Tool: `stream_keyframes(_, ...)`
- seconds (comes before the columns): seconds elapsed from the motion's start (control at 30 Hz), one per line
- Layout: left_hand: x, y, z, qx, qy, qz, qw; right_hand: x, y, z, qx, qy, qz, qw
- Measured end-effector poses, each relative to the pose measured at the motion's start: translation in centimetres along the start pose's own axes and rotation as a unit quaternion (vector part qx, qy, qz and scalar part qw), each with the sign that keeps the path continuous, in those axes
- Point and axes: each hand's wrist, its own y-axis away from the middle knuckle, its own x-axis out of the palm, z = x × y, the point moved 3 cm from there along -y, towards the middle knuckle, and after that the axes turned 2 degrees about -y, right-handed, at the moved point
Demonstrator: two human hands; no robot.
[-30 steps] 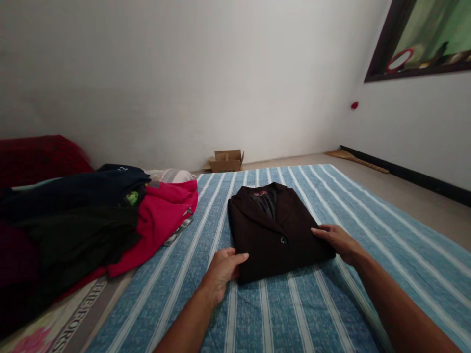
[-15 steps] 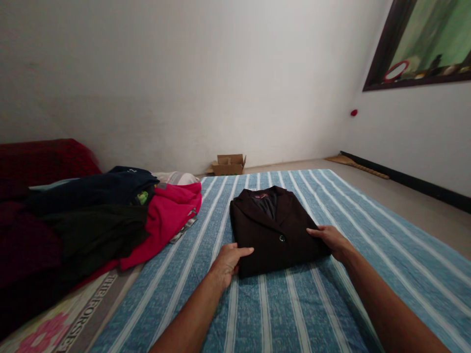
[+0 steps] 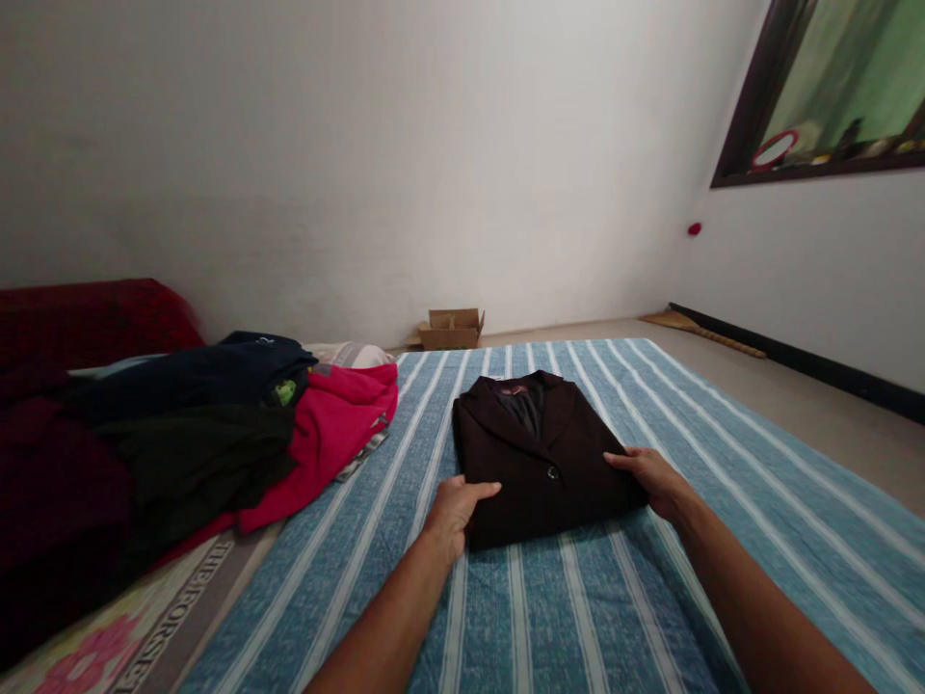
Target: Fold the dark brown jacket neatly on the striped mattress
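Observation:
A dark brown blazer (image 3: pixel 524 492) lies folded into a neat rectangle on the blue-and-white striped sheet (image 3: pixel 361 578). Its collar points away from me, and one button shows at the front. My left hand (image 3: pixel 457 511) grips the left edge near the lower corner, thumb on top and fingers underneath. On the opposite side, my right hand (image 3: pixel 654 479) pinches the right edge the same way, its fingers partly hidden below the cloth.
At the left is a heap of clothes, with a bright pink garment (image 3: pixel 339 424), a dark navy one (image 3: pixel 209 371) and a dark green one (image 3: pixel 209 453). An opened cardboard box (image 3: pixel 452 333) stands by the far wall. A broom (image 3: pixel 704 333) lies on the floor.
The view has tilted up very slightly. Both hands keep their hold on the blazer, which has hardly moved on the sheet.

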Motion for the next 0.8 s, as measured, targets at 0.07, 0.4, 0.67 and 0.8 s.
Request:
stream_keyframes(0.07,0.1,0.0,-0.1,0.013,0.009,-0.012,1.0,0.1,0.1,0.1,-0.001,-0.004,0.003,1.0)
stream_keyframes(0.4,0.6,-0.3,-0.1,-0.045,0.048,0.031,0.997,0.5,0.3,-0.2,-0.021,-0.005,0.034,0.999)
stream_keyframes(0.67,0.7,-0.4,0.1,-0.064,0.038,0.015,0.997,0.5,0.0,-1.1,-0.046,-0.042,0.06,0.996)
stream_keyframes(0.8,0.6,-0.1,0.1,-0.058,0.031,0.001,0.998,0.4,-0.1,-1.6,-0.054,-0.075,0.078,0.993)
